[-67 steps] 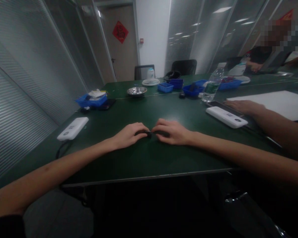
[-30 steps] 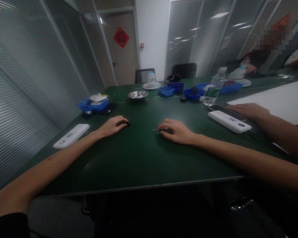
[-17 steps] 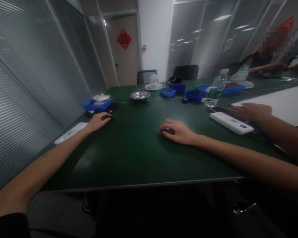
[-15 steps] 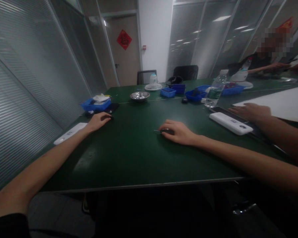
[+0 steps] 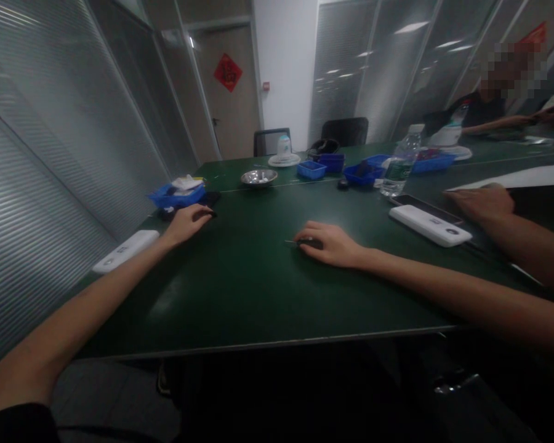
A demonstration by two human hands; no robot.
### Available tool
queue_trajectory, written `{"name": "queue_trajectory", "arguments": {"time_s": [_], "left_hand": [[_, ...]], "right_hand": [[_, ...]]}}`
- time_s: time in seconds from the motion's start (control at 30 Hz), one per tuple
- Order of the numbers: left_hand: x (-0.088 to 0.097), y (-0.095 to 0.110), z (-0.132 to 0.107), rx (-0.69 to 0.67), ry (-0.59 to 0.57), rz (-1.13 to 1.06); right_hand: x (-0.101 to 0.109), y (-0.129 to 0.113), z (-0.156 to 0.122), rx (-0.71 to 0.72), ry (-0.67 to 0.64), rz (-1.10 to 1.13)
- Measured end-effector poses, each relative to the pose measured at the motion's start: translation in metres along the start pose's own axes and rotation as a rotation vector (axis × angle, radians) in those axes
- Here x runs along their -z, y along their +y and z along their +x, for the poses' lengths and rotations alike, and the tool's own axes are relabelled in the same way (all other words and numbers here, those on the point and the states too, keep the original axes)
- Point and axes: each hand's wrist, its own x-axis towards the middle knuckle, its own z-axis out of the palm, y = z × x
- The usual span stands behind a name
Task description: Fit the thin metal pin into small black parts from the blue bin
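Note:
My left hand (image 5: 187, 223) reaches out to the left over the green table (image 5: 258, 289), fingers curled around a small dark object that I cannot make out, close to a blue tray (image 5: 175, 194) and some dark items beside it. My right hand (image 5: 329, 242) rests mid-table, fingers closed on a small dark tool with a thin metal tip (image 5: 292, 241) that points left.
White flat devices lie at the left edge (image 5: 125, 250) and at the right (image 5: 429, 224). Another person's hand (image 5: 480, 202) rests by a phone and a white sheet. Farther back stand a metal bowl (image 5: 258, 177), blue bins (image 5: 311, 168), a water bottle (image 5: 399, 165) and chairs.
My hands, together mid-table at first, have parted: the left one carried a small dark piece out to the left toward the blue tray. The right hand stayed put. The other person's white sheet shifted.

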Motion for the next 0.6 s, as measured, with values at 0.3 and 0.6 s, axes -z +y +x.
{"name": "queue_trajectory", "arguments": {"time_s": [0.3,0.6], "left_hand": [[-0.064,0.156,0.014,-0.264,-0.260,-0.246],[-0.076,0.169,0.001,-0.385,-0.280,-0.220]], "right_hand": [[0.001,-0.001,-0.002,0.028,0.057,0.039],[0.001,-0.004,-0.002,0.012,0.000,-0.003]]}}
